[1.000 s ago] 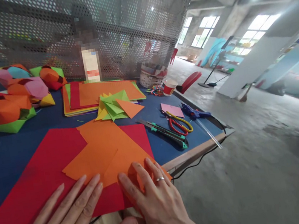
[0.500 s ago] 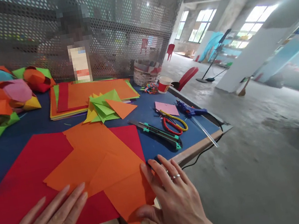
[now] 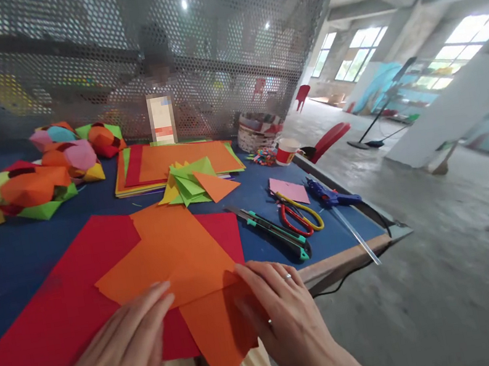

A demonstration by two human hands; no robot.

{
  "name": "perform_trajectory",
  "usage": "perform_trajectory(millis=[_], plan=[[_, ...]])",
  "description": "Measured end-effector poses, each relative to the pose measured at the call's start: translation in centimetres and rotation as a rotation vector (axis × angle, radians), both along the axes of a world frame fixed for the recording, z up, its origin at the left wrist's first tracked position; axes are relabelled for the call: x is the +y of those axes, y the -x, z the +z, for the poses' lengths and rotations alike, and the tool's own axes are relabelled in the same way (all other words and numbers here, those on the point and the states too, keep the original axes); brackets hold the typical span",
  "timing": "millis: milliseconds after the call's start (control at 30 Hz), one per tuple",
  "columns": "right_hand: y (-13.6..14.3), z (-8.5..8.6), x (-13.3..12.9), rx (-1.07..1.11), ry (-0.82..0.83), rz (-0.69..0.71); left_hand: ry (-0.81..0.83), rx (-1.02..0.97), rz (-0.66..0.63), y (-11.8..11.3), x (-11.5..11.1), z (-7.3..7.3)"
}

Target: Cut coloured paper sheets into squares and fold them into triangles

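Orange paper pieces (image 3: 167, 252) overlap on a large red sheet (image 3: 71, 299) at the table's front edge. One orange piece (image 3: 217, 331) hangs over that edge with its point down. My left hand (image 3: 118, 354), slightly blurred, lies over the red sheet, its fingertips at the orange paper's lower edge. At the right edge of the orange paper rests my right hand (image 3: 285, 313), fingers bent and its thumb partly hidden; whether it pinches the paper is unclear. A ring shows on one of its fingers.
Right of the paper lie a utility knife (image 3: 276, 234), scissors (image 3: 299, 214), a pink square (image 3: 289, 190) and a blue glue gun (image 3: 331, 193). Behind are a paper stack (image 3: 188, 155), green folded pieces (image 3: 195, 182), a cup (image 3: 286, 151), a basket (image 3: 259, 130) and paper shapes (image 3: 33, 184).
The view has shifted left, so things stand further right. My left hand has moved right along the orange paper, its fingers closer together. My right hand's fingers have drawn inward.
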State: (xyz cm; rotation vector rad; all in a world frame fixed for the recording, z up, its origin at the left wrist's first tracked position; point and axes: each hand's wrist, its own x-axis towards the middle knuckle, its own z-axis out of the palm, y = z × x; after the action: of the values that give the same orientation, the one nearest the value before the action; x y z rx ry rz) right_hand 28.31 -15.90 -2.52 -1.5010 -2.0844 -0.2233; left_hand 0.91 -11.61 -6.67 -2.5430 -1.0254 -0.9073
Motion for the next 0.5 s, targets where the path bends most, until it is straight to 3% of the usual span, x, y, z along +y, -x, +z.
perform_trajectory(millis=[167, 300, 500], plan=[[0.5, 0.6, 1.4, -0.064, 0.071, -0.003, -0.146, 0.028, 0.024, -3.1, 0.0, 1.6], [0.8, 1.1, 1.8, -0.1, 0.139, -0.016, -0.15, -0.008, 0.055, -3.9, 0.1, 3.1], [1.3, 1.7, 1.1, -0.034, 0.183, 0.076, -0.066, -0.065, 0.055, -3.6, 0.3, 2.7]])
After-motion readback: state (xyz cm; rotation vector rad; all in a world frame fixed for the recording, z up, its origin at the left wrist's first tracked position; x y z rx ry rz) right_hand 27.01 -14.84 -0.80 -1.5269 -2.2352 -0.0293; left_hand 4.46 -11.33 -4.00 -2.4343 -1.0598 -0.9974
